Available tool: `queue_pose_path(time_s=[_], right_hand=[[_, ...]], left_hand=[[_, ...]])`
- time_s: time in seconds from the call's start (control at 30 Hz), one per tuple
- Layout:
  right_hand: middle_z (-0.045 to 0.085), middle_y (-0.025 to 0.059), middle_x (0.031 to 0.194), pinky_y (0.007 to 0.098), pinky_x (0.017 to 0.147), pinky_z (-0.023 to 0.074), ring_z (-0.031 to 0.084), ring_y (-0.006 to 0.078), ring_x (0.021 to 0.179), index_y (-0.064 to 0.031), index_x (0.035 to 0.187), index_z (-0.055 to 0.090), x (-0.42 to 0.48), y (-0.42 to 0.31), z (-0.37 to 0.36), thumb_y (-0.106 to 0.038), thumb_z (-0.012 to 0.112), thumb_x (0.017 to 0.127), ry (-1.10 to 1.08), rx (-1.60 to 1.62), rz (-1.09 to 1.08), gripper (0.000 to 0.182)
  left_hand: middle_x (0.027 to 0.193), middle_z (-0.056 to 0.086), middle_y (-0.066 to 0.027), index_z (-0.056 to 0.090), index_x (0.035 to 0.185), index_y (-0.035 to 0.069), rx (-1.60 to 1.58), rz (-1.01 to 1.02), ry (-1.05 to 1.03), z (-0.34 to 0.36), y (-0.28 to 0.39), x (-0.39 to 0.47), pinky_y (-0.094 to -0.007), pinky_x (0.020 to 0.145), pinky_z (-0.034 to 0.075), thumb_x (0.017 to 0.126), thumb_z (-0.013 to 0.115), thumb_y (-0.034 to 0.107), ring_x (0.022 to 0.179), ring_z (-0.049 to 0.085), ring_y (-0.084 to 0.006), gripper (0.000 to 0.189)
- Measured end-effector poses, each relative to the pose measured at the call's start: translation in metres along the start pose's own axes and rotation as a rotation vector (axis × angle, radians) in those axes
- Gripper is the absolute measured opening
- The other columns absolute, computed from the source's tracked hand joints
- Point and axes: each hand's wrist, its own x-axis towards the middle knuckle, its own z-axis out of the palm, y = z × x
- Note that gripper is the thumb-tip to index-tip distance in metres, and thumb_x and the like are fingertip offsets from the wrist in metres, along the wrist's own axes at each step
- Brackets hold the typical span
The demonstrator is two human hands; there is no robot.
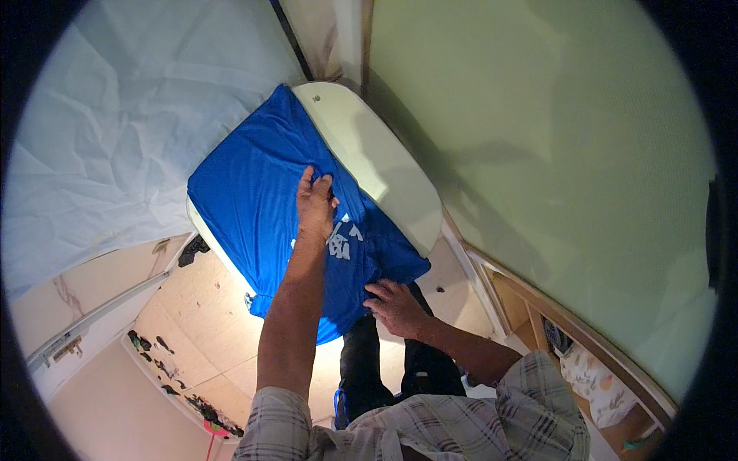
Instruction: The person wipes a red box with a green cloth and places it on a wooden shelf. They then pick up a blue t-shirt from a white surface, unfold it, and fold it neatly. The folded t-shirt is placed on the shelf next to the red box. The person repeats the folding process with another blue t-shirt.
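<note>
A blue garment (248, 167) with white print lies spread over a cream-coloured board or small tabletop (398, 167) with rounded corners. My left hand (315, 201) rests on the middle of the cloth, just above the print, its fingers at a fold; whether it pinches the cloth is hard to see. My right hand (396, 305) is at the garment's near right edge, fingers bent against the blue fabric; its grip cannot be made out. The cloth's near edge hangs past the board in front of my legs. The board's right side shows bare beside the garment.
A pale crinkled sheet (115, 144) covers a surface at the left. On the right stands a large greenish panel (548, 144), with wooden shelving (536, 317) holding a patterned bag (597, 386) below it. Shoes (164, 346) lie along the tiled floor's far left side.
</note>
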Motion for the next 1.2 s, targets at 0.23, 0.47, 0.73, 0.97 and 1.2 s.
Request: queue_pose_path(time_s=[0.23,0.47,0.73,0.97,1.2], right_hand=[[0.06,0.0178,0.12,0.0489,0.098,0.0463,0.058,0.0375,0.111,-0.0065,0.121,0.057,0.029,0.02,-0.03,-0.004,0.069,0.085,0.481,0.208,0.173,0.037],[0.058,0.0144,0.12,0.0457,0.099,0.0464,0.055,0.0348,0.115,-0.0066,0.117,0.059,0.097,0.034,-0.032,-0.001,0.071,0.083,0.514,0.069,0.017,0.036],[0.057,0.0113,0.127,0.0486,0.097,0.0425,0.051,0.0324,0.12,-0.0095,0.109,0.064,0.125,0.051,-0.012,-0.008,0.069,0.085,0.464,-0.038,0.0,0.025],[0.055,0.0095,0.129,0.0477,0.093,0.0428,0.049,0.0315,0.121,-0.0089,0.103,0.066,0.129,0.045,-0.01,-0.01,0.069,0.084,0.437,-0.064,0.0,0.02],[0.056,0.0092,0.128,0.048,0.091,0.0429,0.05,0.0306,0.121,-0.0104,0.101,0.066,0.131,0.046,-0.009,-0.01,0.07,0.082,0.476,-0.071,-0.002,0.019]], left_hand=[[0.093,0.06,-0.0011,0.047,0.141,0.01,-0.148,-0.055,0.022,-0.004,0.033,0.042,-0.0321,0.063,0.045,0.087,0.078,0.018,0.075,0.052,-0.0133,0.063],[0.083,0.06,-0.0002,0.062,0.101,0.011,0.069,-0.146,-0.01,-0.006,0.053,0.072,-0.0306,0.059,0.046,0.087,0.079,0.021,0.068,0.052,-0.0131,0.023],[0.073,0.059,0.0035,0.059,0.083,0.016,-0.042,-0.002,-0.035,0.016,0.06,0.084,-0.0246,0.049,0.04,0.089,0.073,0.013,0.06,0.054,-0.0104,0.015],[0.087,0.065,-0.0016,0.063,0.092,0.013,-0.392,-0.107,-0.098,-0.01,0.065,0.13,-0.0288,0.063,0.05,0.092,0.068,0.024,0.077,0.061,-0.0156,0.012],[0.111,0.067,-0.0121,0.06,0.113,0.007,-0.317,0.001,-0.06,-0.001,0.1,0.159,-0.0422,0.089,0.056,0.093,0.069,0.022,0.104,0.065,-0.0282,0.026]])
